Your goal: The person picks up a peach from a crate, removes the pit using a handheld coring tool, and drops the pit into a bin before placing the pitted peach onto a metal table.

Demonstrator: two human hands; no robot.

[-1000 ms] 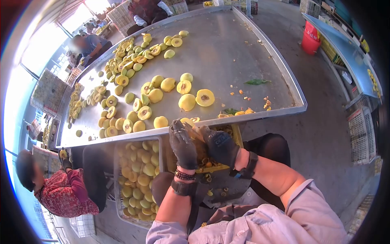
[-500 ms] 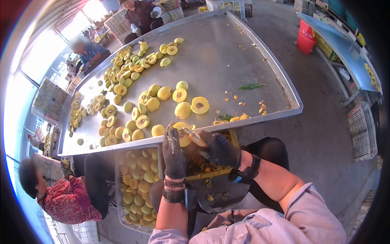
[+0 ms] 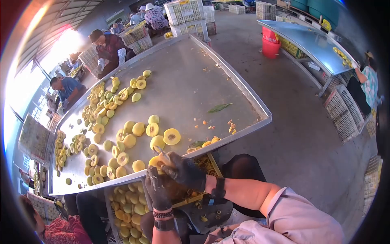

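At the table's near edge, my left hand, in a dark glove, is closed on a yellow peach half. My right hand, also gloved, grips a small pitting tool whose curved metal end is against the peach half. Its handle is mostly hidden by my fingers. On the metal table just beyond lie a cut peach half with a brown centre and a rounded peach half. Below my hands, a yellow crate contains peach scraps.
A crate of peach halves stands left of my legs. More halves spread over the table's left side, and a green leaf lies at right. Several people sit around. A red bucket and a second table stand further right.
The view has turned right, so the table sits further left in it. My right hand has moved over the top of the peach half with the tool. My left hand still holds the half.
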